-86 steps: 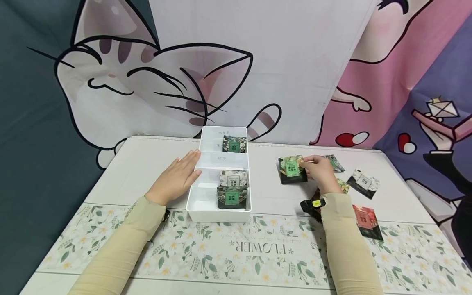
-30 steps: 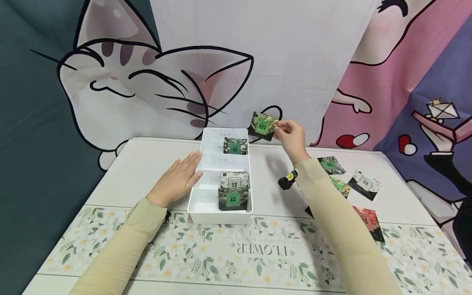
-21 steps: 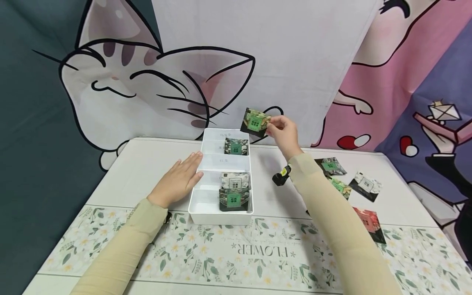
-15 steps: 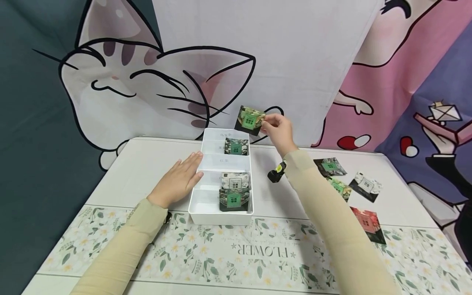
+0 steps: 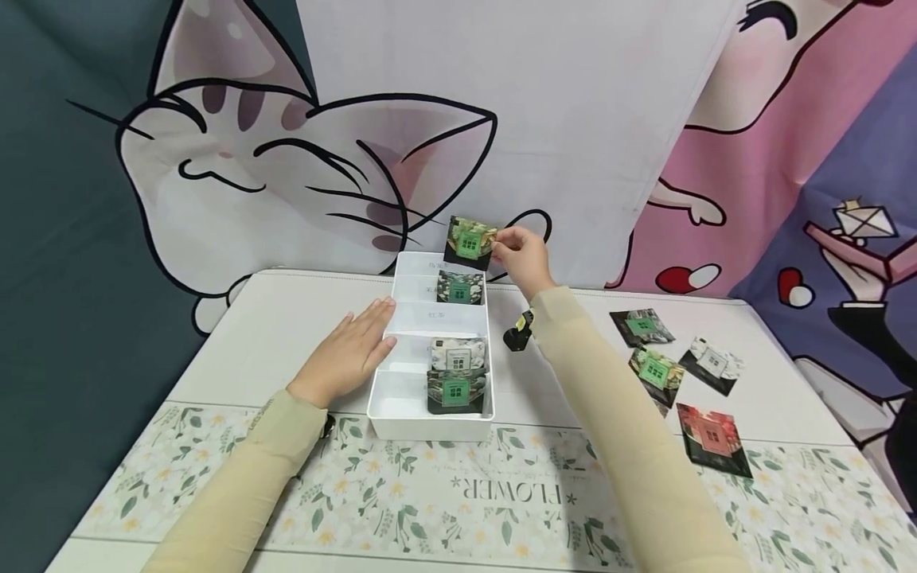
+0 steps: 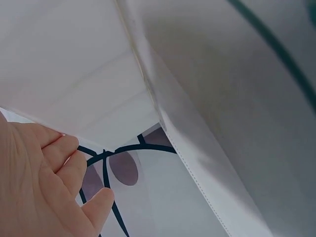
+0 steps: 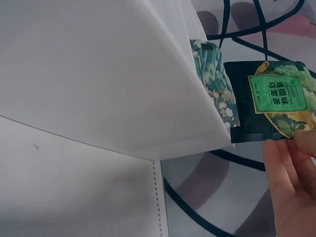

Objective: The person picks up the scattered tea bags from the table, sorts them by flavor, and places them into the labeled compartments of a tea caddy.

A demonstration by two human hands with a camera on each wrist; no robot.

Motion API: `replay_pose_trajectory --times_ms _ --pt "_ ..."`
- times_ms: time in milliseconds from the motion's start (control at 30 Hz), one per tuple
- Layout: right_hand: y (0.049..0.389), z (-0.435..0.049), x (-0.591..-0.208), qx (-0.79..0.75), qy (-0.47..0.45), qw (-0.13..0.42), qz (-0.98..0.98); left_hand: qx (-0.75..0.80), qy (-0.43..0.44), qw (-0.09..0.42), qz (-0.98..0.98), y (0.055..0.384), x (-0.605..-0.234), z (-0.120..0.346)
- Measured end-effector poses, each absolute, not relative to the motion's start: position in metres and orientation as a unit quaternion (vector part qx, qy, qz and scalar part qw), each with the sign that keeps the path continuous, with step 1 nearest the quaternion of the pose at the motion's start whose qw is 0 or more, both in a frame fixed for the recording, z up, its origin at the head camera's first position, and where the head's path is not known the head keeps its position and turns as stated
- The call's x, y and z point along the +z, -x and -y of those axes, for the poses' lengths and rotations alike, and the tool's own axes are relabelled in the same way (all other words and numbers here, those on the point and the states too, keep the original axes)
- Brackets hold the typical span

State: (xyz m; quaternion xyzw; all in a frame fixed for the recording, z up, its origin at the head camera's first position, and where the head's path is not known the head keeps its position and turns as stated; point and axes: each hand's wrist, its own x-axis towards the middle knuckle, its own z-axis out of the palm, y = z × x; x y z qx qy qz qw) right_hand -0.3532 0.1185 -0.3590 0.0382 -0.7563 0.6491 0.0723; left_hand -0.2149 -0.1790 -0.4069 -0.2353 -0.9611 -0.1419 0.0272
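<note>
My right hand (image 5: 525, 259) pinches a green-and-black tea sachet (image 5: 469, 241) by its side edge. It hangs upright over the rearmost compartment of a white divided box (image 5: 430, 430); in the right wrist view the sachet (image 7: 279, 94) shows a green label, with thumb and fingers on its edge. Straight fingers of my left hand (image 5: 344, 354) touch the box's left wall; the left wrist view shows this hand (image 6: 44, 182) against the white side. Inside the box stand a dark green sachet (image 5: 460, 286) in the second compartment from the back, a white sachet (image 5: 458, 352) and another green one (image 5: 456, 391) nearer the front.
Loose sachets lie right of the box: a dark green one (image 5: 641, 327), a yellow-green one (image 5: 657, 376), a white one (image 5: 712, 364) and a red one (image 5: 714, 440). Part of another shows beneath the yellow-green one. A printed cloth backdrop (image 5: 573, 143) hangs behind the table.
My right hand has picked the sachet up from the right side of the table, carried it left, and lowered it slightly over the box's back end. My left hand has stayed put.
</note>
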Motion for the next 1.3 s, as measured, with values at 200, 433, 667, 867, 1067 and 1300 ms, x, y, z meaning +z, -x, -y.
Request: replay_pose_trajectory --times_ms 200,433,667,867,1067,1300 --pt "0.357 -0.117 -0.358 0.649 -0.028 0.074 0.757 -0.143 0.236 0.031 0.961 0.214 -0.407 0.179" --pt "0.361 -0.116 -0.36 0.631 -0.038 0.062 0.772 -0.142 0.239 0.035 0.96 0.214 -0.407 0.178" --pt "0.364 -0.115 -0.364 0.596 -0.023 0.051 0.801 -0.143 0.238 0.035 0.96 0.213 -0.406 0.178" --pt "0.363 -0.116 -0.369 0.551 -0.024 0.045 0.833 -0.141 0.237 0.035 0.96 0.214 -0.407 0.178" --pt "0.362 -0.116 -0.374 0.531 -0.023 0.039 0.846 -0.143 0.238 0.033 0.96 0.214 -0.408 0.178" --pt "0.359 -0.118 -0.374 0.515 -0.036 0.042 0.856 -0.143 0.235 0.03 0.961 0.214 -0.409 0.18"
